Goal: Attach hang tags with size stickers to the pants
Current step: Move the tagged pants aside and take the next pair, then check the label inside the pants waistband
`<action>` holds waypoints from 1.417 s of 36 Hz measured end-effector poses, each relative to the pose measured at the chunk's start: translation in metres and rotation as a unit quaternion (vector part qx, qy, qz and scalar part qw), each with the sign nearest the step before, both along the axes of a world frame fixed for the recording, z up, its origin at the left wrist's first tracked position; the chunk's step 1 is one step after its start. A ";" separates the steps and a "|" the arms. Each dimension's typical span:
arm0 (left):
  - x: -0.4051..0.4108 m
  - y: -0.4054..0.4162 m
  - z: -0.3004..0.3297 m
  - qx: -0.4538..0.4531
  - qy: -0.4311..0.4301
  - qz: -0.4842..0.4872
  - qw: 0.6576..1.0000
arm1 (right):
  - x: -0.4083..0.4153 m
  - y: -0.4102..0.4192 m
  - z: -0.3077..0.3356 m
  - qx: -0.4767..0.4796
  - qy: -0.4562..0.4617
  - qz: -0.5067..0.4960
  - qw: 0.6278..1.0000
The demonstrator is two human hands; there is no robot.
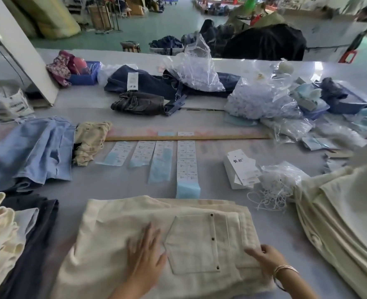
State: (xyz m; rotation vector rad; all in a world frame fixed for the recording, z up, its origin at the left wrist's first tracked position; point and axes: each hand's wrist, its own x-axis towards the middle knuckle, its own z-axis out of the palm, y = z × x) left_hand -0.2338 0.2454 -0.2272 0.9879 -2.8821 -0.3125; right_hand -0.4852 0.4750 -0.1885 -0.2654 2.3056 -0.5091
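Note:
Folded cream pants (117, 234) lie in front of me, back pocket (194, 240) up. My left hand (144, 255) lies flat on the fabric just left of the pocket, fingers straight. My right hand (264, 258) rests on the waistband edge at the pocket's right, fingers stretched over the cloth. Beyond the pants lie several strips of size stickers (185, 167) on blue backing. A stack of white hang tags (240, 169) sits to the right, beside a bag of white strings (275, 188).
A pile of cream pants (346, 212) sits at the right, dark and cream garments (25, 234) at the left. Blue shorts (29, 152), a wooden ruler (186, 138), jeans (156, 83) and plastic bags (262, 102) lie farther back.

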 end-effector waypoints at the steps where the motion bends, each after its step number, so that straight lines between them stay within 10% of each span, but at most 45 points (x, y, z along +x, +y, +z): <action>1: -0.004 0.015 -0.004 0.006 -0.017 -0.010 1.000 | 0.001 -0.006 0.007 0.006 -0.015 0.022 1.000; 7: -0.028 0.031 0.017 0.214 -0.011 0.092 0.972 | 0.039 -0.034 0.055 -0.120 0.045 0.070 0.989; 12: -0.050 0.055 0.081 0.522 0.257 0.114 0.806 | 0.101 -0.060 0.079 -0.249 0.087 0.107 0.959; 16: -0.048 0.060 0.102 0.561 0.291 0.113 0.767 | 0.121 -0.069 0.081 -0.312 0.086 0.091 0.942; 23: -0.041 0.050 0.096 0.454 0.282 0.109 0.838 | 0.128 -0.061 0.073 -0.358 0.024 -0.005 0.933; 33: -0.036 0.056 0.095 0.382 0.410 0.172 0.810 | 0.115 -0.056 0.078 -0.495 -0.186 -0.248 0.812; 37: -0.038 0.053 0.101 0.293 0.403 0.144 0.855 | 0.116 -0.057 0.077 -0.494 -0.159 -0.223 0.825; 42: -0.039 0.050 0.111 0.429 0.311 0.134 0.837 | 0.119 -0.062 0.079 -0.477 -0.115 -0.158 0.857; 51: -0.046 0.070 0.115 0.287 0.244 0.074 0.923 | 0.122 -0.068 0.088 -0.468 -0.191 -0.197 0.840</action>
